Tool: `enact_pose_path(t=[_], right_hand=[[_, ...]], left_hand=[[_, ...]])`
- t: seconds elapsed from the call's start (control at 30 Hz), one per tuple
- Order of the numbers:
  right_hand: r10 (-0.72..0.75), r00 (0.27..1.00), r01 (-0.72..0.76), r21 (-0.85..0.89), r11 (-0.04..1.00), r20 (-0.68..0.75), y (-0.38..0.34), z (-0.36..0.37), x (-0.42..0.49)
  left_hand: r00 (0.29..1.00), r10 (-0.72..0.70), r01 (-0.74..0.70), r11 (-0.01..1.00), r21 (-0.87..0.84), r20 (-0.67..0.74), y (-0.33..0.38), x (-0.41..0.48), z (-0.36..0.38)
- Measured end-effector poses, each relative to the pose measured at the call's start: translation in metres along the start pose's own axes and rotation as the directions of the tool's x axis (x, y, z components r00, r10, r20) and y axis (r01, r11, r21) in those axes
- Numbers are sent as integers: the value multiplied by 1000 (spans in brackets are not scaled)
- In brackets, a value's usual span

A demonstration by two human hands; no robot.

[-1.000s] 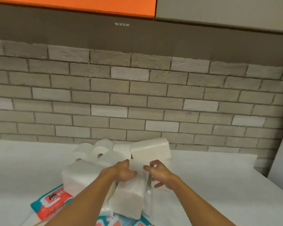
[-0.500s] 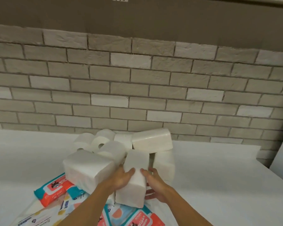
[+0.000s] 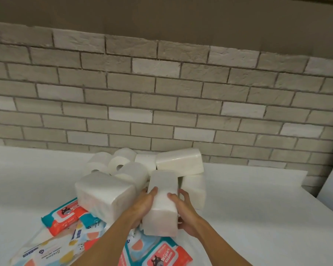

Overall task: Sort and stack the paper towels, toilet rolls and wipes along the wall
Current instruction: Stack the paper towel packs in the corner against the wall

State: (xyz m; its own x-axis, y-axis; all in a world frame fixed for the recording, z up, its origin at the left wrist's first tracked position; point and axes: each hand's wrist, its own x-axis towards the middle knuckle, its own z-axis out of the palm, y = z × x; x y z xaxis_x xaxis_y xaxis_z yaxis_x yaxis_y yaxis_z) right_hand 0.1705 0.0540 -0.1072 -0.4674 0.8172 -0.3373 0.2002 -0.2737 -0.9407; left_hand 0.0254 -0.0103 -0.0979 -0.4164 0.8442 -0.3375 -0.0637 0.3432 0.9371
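1. closest to me, at the bench's near edge, wipes packs lie flat in a loose heap: a red-and-teal wipes pack under the forearms, a pale patterned pack to the left, and another red-and-teal pack behind that.
2. just above them, both hands have a grip on one paper towel pack, which stands on end and is tipped slightly away from the person.
3. left hand is clamped on the pack's left side, thumb on its front face.
4. right hand is clamped on its right side, thumb also on the front, fingers wrapped behind.
5. left of the held pack, a bigger paper towel bundle lies tilted, its lower corner on the wipes.
6. right of it, another white pack stands partly hidden by the right hand.
7. behind these, toilet rolls are jumbled together, some showing their core holes.
8. beside the rolls, one more paper towel pack lies on top, near the wall.
9. farthest back, the white bench meets a grey brick wall.
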Motion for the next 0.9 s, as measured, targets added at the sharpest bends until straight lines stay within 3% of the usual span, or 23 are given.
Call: enact_pose_path(t=[0.2,0.37,0.5,0.63,0.9], right_hand=[[-92,995,94,53,994,-41,-6,-3,-10],[-122,992,124,117,985,-26,-8,-4,-16],[-149,989,147,80,986,23,-10,-5,-22],[-167,985,164,78,983,47,-14,-7,-22],[-189,981,191,-53,980,46,-27,-9,-19]], left_hand=[[998,9,-15,996,-94,-62,4,2,0],[1000,25,-28,977,-212,-16,8,0,4],[995,6,25,949,-316,97,11,4,-2],[989,-38,77,959,-273,145,18,12,-4],[982,86,-21,935,-354,169,20,20,-1]])
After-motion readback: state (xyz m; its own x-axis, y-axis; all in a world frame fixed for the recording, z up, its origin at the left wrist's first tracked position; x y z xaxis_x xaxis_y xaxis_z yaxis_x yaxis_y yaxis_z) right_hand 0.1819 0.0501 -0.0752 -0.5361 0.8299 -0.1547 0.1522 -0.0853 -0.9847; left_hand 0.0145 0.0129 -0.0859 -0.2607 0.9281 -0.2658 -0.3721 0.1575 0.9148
